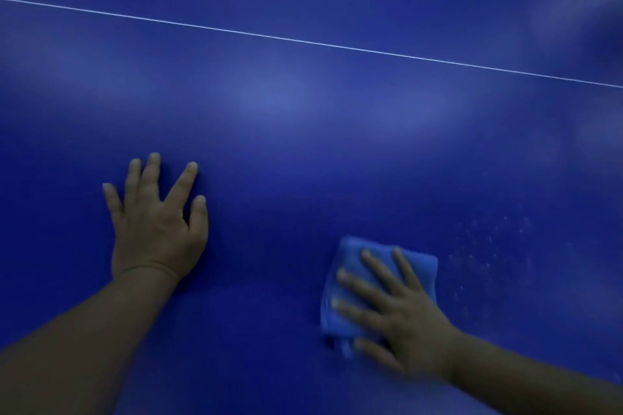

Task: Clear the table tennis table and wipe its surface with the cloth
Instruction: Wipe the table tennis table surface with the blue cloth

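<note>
Wiping is on, and from this head view the clearing part looks done: nothing but hands and cloth shows on the stretch of blue counter [303,145] in frame, though whatever lies beyond the picture can't be judged. The white line [303,40] runs across the far part of the surface, with soft glare patches below it.

Right hand [397,310] is flat on the blue cloth [357,256], low and right of centre. Its fingers [374,266] are straight and spread, pressing the folded cloth down onto the counter rather than gripping it. The cloth sticks out beyond the fingertips on the far side and to the left, with a small tab poking out at its near edge by the thumb. Hand and cloth are a bit smeared, so it reads as mid-stroke.

Left hand [155,222] is well apart from the cloth, palm down on the bare counter, fingers splayed, holding nothing; I'd say it's bracing.

What's left? Pale specks [488,246] dot the surface just to the right of the cloth, so that patch seems to need a pass, and the far side past the line likely does too
</note>
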Demonstrator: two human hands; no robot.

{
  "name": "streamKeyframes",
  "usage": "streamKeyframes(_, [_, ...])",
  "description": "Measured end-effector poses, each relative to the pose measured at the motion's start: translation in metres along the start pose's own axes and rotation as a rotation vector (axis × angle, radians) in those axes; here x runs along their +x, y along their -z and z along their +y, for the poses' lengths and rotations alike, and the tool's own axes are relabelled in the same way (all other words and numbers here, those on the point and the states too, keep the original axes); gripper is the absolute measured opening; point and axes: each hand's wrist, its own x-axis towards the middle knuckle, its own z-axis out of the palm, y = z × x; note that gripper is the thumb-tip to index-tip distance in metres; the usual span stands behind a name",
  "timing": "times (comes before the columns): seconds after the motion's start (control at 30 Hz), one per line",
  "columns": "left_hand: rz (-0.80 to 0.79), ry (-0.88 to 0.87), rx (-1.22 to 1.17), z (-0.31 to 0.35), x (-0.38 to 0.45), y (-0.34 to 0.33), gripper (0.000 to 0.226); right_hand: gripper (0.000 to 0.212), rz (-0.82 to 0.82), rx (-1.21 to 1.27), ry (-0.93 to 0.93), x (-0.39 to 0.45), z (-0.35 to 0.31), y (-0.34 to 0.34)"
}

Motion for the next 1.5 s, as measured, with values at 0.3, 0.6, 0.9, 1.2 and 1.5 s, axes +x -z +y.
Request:
streamKeyframes(0.3, [-0.063,-0.062,-0.128,-0.01,0.002,0.007,0.073,0.06,0.192,0.176,-1.195,0.081,0.099,0.02])
streamKeyframes(0.6, [-0.028,-0.197,-0.027,-0.051,-0.165,0.011,0.064,0.059,0.039,-0.034,0.066,0.129,-0.051,0.001])
streamKeyframes(0.9, [-0.159,-0.425,0.129,-0.058,-0.235,-0.001,0.067,0.072,0.064,0.047,-0.823,-0.007,0.01,0.001])
streamKeyframes(1.2, [-0.149,-0.431,0.139,-0.058,-0.231,-0.003,0.063,0.056,0.014,-0.077,-0.122,-0.097,-0.09,-0.025])
streamKeyframes(1.5, [-0.151,-0.407,0.078,-0.057,-0.233,-0.001,0.065,0.056,0.177,0.084,-0.66,-0.039,-0.201,-0.034])
